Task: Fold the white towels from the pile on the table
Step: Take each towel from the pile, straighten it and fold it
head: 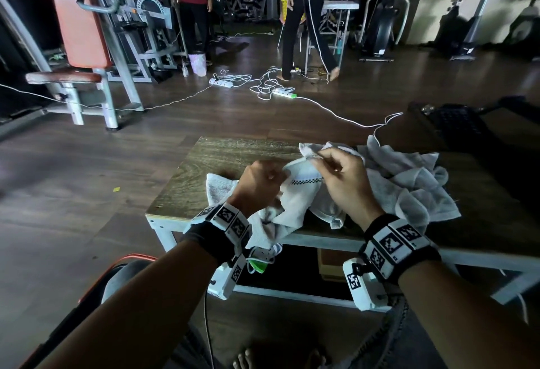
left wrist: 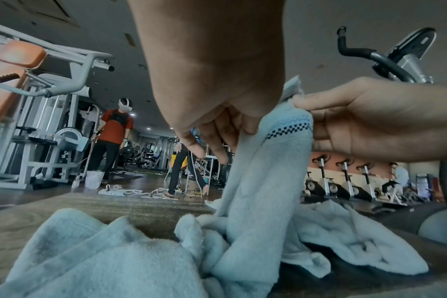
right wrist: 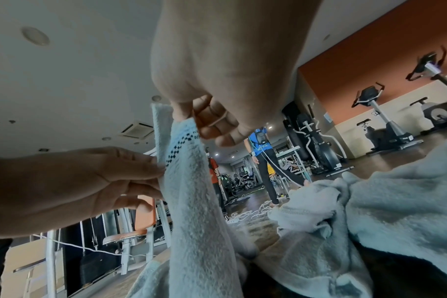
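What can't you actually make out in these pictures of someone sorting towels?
- How many towels make up the crumpled white pile: head view, folds overlap.
- The lower end of the white towel with the black checkered stripe: head view, the left hand and right hand cover parts.
- The wooden table: its right end is lost in shadow.
- The left hand's fingertips: left wrist view, partly behind the towel.

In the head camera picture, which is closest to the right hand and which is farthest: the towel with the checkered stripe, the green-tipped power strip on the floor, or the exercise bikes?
From the right hand:
1. Checkered towel: pinched in its fingers, over the table.
2. Green-tipped power strip: on the floor beyond the table, slightly left.
3. Exercise bikes: against the far wall, upper right.
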The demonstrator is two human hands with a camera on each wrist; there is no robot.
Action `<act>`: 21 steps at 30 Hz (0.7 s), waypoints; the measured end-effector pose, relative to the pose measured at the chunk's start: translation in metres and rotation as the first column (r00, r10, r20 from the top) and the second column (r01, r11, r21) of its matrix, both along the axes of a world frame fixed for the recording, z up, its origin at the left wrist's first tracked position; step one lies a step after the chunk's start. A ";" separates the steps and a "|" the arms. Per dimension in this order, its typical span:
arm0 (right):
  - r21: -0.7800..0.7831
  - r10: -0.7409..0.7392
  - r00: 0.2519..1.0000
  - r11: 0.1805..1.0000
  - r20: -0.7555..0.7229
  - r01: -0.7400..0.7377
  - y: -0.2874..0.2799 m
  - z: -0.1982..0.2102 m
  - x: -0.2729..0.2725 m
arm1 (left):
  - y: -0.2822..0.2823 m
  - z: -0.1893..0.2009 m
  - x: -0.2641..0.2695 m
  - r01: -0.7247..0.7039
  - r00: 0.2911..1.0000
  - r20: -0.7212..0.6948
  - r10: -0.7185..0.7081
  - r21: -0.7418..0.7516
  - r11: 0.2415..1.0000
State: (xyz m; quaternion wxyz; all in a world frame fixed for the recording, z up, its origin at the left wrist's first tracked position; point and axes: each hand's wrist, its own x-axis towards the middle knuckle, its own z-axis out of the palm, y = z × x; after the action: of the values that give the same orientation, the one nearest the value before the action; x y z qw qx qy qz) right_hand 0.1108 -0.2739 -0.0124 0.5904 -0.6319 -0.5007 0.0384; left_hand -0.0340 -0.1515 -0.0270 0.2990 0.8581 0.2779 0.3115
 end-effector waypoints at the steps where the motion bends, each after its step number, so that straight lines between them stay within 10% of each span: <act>1: -0.003 -0.021 1.000 1.000 0.008 0.021 0.001 -0.001 0.002 | -0.001 0.000 0.000 -0.008 1.000 0.008 0.008 0.030 1.000; 12: -0.165 -0.035 0.938 0.981 0.346 0.098 0.014 0.012 -0.001 | -0.002 0.011 0.008 0.075 0.997 -0.012 -0.074 0.156 0.985; 21: -0.020 -0.245 0.968 0.969 0.052 0.246 0.019 0.025 0.028 | 0.043 -0.019 -0.031 -0.004 0.970 -0.243 0.014 0.042 0.999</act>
State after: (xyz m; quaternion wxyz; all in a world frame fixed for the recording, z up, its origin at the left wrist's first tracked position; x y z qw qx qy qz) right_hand 0.1385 -0.2549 0.0131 0.5698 -0.6974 -0.4326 -0.0440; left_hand -0.0654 -0.1083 -0.0462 0.2434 0.8945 0.3100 0.2109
